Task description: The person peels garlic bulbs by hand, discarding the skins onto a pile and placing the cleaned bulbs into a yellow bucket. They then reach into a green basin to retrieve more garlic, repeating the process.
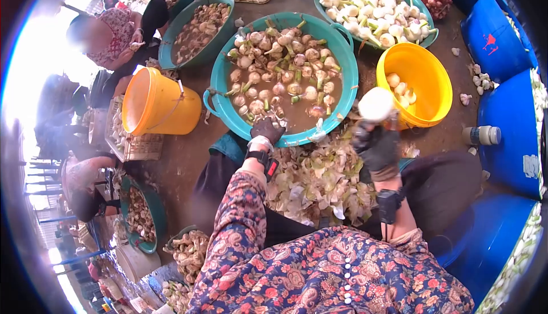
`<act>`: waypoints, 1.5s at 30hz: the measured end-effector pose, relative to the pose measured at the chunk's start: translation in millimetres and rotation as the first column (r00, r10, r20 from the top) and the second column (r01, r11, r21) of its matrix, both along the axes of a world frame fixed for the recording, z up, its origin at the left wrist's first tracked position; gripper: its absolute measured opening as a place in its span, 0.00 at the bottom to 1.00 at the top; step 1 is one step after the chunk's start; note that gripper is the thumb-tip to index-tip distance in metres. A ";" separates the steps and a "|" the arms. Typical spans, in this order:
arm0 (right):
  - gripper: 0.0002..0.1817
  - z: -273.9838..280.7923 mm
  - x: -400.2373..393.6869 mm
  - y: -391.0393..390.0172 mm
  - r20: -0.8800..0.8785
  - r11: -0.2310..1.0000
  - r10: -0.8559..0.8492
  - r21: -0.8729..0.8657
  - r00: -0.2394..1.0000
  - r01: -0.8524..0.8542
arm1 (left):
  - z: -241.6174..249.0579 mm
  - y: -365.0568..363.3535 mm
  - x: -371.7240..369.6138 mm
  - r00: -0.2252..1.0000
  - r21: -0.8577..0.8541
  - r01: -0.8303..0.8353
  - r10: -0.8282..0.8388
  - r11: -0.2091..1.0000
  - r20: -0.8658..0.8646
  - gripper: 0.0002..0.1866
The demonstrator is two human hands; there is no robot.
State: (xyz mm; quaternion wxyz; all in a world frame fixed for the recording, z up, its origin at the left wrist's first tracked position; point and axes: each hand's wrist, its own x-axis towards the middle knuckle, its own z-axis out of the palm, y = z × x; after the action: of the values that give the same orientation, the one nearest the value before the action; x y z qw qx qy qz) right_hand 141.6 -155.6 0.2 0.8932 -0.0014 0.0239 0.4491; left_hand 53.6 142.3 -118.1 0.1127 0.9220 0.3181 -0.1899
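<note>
A wide teal basin (pixel 216 86) holds muddy water and many unpeeled garlic bulbs with cut stems. At its near rim, my left hand (pixel 266 130), in a dark glove, has its fingers curled against a garlic bulb (pixel 279 123), partly hidden by the hand. My right hand (pixel 377 148), gloved too and blurred by motion, is raised in front of the yellow bucket (pixel 436 108). A clean white garlic bulb (pixel 375 104) shows at its fingertips, also smeared. Inside that bucket lie several peeled bulbs (pixel 402 91). Papery garlic skins (pixel 314 180) are heaped between my knees.
Behind stands a teal basin of white garlic (pixel 374 11). Blue tubs (pixel 505 131) line the right side, near a jar (pixel 482 135) on the floor. At left are another yellow bucket (pixel 160 103), a second basin (pixel 200 31) and a seated person (pixel 117 40).
</note>
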 end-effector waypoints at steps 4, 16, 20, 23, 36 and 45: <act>0.28 -7.8 3.7 -6.0 0.226 0.924 0.034 -0.379 0.973 0.056 | -12.7 -2.4 22.7 0.981 -0.090 0.062 -0.077 0.994 -0.176 0.31; 0.23 -51.4 -42.4 27.3 0.369 0.305 0.633 -0.927 0.680 0.219 | -31.3 -17.6 8.6 0.947 -0.371 -0.085 0.191 0.925 0.258 0.20; 0.22 -55.3 -49.8 30.1 0.560 0.267 0.723 -0.767 0.405 0.584 | -26.7 -17.8 29.6 0.967 -0.411 0.057 0.052 0.910 0.250 0.30; 0.24 -63.6 -40.2 29.0 0.385 0.183 0.835 -0.868 0.393 0.463 | -53.1 -22.8 55.9 0.950 -0.358 0.172 -0.059 0.918 0.306 0.37; 0.14 -89.1 -38.2 33.7 0.576 0.143 0.502 -0.791 0.645 0.595 | 36.3 -81.1 18.6 0.966 -0.970 0.008 0.247 0.243 0.070 0.25; 0.15 -42.4 -43.6 29.7 0.632 0.193 0.521 -0.742 0.574 0.642 | 108.4 -121.7 -21.6 0.854 -0.832 0.264 0.283 0.488 0.436 0.22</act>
State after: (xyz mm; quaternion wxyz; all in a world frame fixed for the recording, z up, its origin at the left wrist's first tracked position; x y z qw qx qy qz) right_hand 98.0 -125.8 -42.2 0.5869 -0.7714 -0.1105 0.2197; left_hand 32.0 20.5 -9.7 0.6458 0.7477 0.1394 -0.0671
